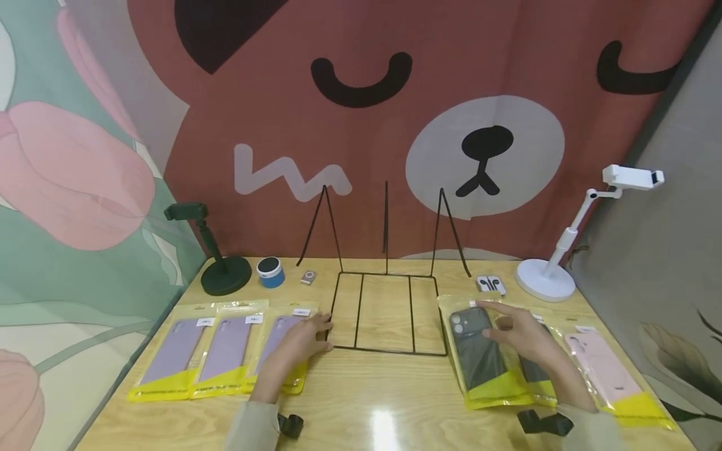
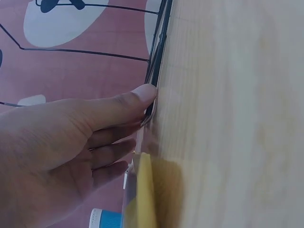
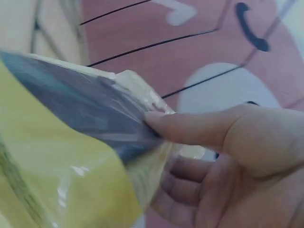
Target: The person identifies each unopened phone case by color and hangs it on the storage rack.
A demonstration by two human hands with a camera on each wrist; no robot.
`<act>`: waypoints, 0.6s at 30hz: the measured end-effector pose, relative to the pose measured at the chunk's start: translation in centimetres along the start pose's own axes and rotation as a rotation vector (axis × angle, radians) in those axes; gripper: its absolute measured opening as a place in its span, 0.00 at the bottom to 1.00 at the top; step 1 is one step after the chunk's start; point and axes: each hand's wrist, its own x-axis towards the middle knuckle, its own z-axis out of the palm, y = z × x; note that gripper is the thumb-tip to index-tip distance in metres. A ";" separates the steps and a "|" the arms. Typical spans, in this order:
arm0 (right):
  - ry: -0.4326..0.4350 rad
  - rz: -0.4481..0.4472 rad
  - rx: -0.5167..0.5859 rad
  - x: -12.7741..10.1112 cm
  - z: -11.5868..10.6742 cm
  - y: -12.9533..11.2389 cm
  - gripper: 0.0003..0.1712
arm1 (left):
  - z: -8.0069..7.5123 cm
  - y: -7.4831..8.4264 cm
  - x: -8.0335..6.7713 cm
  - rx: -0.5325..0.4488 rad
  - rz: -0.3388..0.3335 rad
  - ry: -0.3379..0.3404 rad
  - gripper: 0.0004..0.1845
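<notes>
While both arms reach forward over the wooden tabletop (image 1: 361, 401), the right hand (image 1: 521, 335) grips the upper right edge of a dark phone case in a clear and yellow packet (image 1: 479, 354). The right wrist view shows the thumb lying on top of the packet and the fingers (image 3: 190, 185) curled underneath it, so that edge is lifted off the tabletop. The packet sits just right of the black wire rack (image 1: 386, 313), overlapping a second dark packet (image 1: 536, 373) beneath the hand, with a pink case packet (image 1: 606, 369) further right.

The left hand (image 1: 299, 341) lies flat with its fingers (image 2: 111, 154) straight and relaxed, resting on the rightmost lilac case packet (image 1: 280, 341). Its thumb tip touches the near left corner of the rack's base frame. Two more lilac case packets (image 1: 197, 351) lie side by side to the left.

Behind them stand a dark green phone stand (image 1: 222, 272), a small blue speaker (image 1: 271, 271) and a tiny silver device (image 1: 308, 277). At the far right are white earphones (image 1: 491, 284) and a white phone stand (image 1: 547, 279), before a bear-face cloth backdrop (image 1: 395, 125).
</notes>
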 end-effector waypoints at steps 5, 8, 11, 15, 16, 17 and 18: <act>0.014 -0.060 0.075 -0.8 -1.2 -1.6 0.36 | 0.0 -0.1 0.2 0.012 0.019 -0.020 0.27; 0.024 -0.114 0.120 -1.1 -1.0 -3.1 0.37 | 0.1 -0.1 0.2 0.008 0.029 -0.040 0.26; 0.041 -0.197 0.174 -1.4 -0.4 -5.0 0.36 | 0.2 -0.1 0.2 -0.016 0.032 -0.046 0.26; 0.057 -0.268 0.238 -1.8 0.8 -8.2 0.35 | 0.2 -0.2 0.1 -0.047 0.041 -0.027 0.26; 0.064 -0.292 0.246 -1.9 1.1 -9.1 0.35 | 0.2 -0.2 0.1 -0.053 0.043 -0.025 0.26; 0.075 -0.318 0.251 -2.0 1.4 -10.1 0.35 | 0.1 -0.3 0.1 -0.057 0.045 -0.022 0.26; 0.088 -0.342 0.260 -2.0 1.7 -11.0 0.35 | 0.1 -0.4 0.0 -0.057 0.051 -0.023 0.26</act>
